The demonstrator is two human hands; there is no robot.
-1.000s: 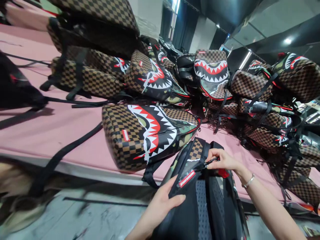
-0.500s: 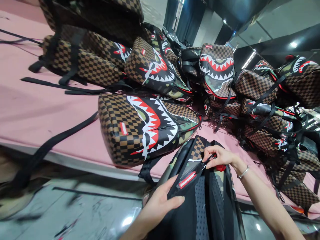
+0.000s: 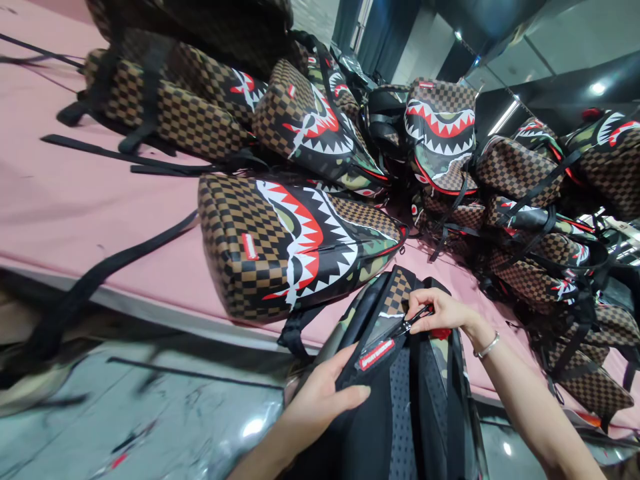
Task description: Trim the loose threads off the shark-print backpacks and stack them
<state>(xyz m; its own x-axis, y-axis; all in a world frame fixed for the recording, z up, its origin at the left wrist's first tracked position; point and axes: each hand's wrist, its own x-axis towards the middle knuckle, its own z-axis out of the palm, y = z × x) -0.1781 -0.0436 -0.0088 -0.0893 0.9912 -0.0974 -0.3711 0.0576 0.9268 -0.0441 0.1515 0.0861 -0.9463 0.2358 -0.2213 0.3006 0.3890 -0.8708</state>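
Observation:
A backpack (image 3: pixel 370 427) stands upright in front of me, its black padded back towards me. My left hand (image 3: pixel 330 393) grips the edge of its shoulder strap (image 3: pixel 360 380), thumb on top and the other fingers hidden beneath. That strap has a checkered end and a red label (image 3: pixel 377 355). Beside the upper part of the strap, my right hand (image 3: pixel 435 312) pinches a small black tool (image 3: pixel 417 320) that looks like thread snips, its tip close to the strap's edge. Just beyond lies another backpack (image 3: pixel 245 287) with brown checks and a red-and-white shark mouth.
A pink-covered table (image 3: pixel 125 220) runs across the view. Several similar backpacks (image 3: pixel 443 133) are heaped along its back and right side. A loose black strap (image 3: pixel 95 287) hangs over the front edge. Below is a shiny marbled floor (image 3: pixel 200 420).
The view has shifted slightly, so the bags on the table sit a little higher and further right. Both hands keep their hold, and the labelled strap has turned slightly.

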